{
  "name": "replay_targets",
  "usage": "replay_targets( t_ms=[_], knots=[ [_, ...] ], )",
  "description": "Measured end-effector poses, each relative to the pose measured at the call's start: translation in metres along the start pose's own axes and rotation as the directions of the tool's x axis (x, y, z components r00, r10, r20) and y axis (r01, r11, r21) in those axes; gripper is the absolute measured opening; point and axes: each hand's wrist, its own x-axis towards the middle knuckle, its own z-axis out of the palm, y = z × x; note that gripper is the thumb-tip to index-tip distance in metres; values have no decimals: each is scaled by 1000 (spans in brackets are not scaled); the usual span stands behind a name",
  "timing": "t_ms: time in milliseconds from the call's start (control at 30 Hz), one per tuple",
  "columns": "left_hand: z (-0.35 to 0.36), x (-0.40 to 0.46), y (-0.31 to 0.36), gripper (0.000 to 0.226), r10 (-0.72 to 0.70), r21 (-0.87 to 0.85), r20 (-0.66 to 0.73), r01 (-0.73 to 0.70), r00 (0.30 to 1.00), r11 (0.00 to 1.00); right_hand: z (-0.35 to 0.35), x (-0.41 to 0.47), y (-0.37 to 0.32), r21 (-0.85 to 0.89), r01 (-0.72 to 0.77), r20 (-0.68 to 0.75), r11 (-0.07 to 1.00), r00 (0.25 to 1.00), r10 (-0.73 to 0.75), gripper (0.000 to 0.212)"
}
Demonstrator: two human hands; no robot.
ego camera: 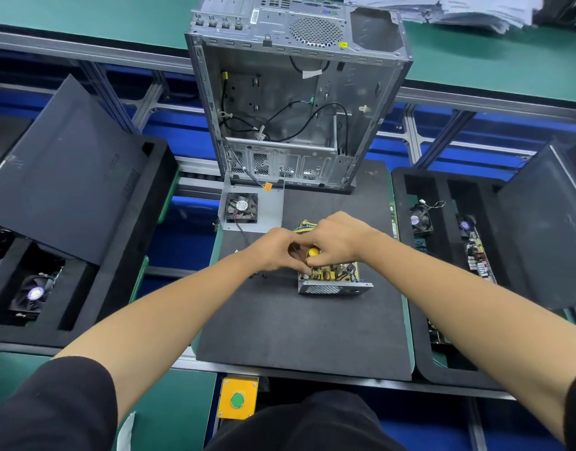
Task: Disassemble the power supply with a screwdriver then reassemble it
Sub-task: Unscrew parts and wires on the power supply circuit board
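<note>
- The open grey metal power supply, circuit board exposed, sits on the black foam mat, centre, slightly right.
- The right hand grips the yellow-handled screwdriver; the left hand curls beside it, pinching something I cannot make out.
- Risk: the tip could slip off a screw and gouge board components; a loosened screw could roll away.
- Hidden: the screwdriver's tip, the screw and the far half of the supply.

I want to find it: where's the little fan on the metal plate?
The fan lies centre-left in the head view, just before the open computer case, beyond the left hand.
</note>
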Motion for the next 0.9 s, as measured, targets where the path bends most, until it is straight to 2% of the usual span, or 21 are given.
replay_targets(
  t_ms=[100, 233, 500, 733, 900],
  knots=[
    [-3, 1, 1, 40, -24, -6, 5, 24, 1000, 1000, -3, -2, 1, 123, 61, -25, 991, 998, -58, 33],
    [-7, 1, 1, 32, -30, 13, 60, 30, 998, 999, -2, -3, 1, 124, 139, -37, 982, 990, -136, 24],
    [-2, -3, 2, 31, 34, -62, 46, -31, 998, 998, -1, 1, -1, 155, 85, -23, 984, 996, -82, 24],
    [5, 1, -2, 35, 55, 30, -63, -53, 996, 998, -2, 3, -4, 208, 33, 16, 978, 999, -37, 24],
    [5, 3, -2, 34, 45, 64, -70, -40, 997, 997, -2, 2, -2, 257, -9, 33, 966, 999, 1, 24]
  ],
)
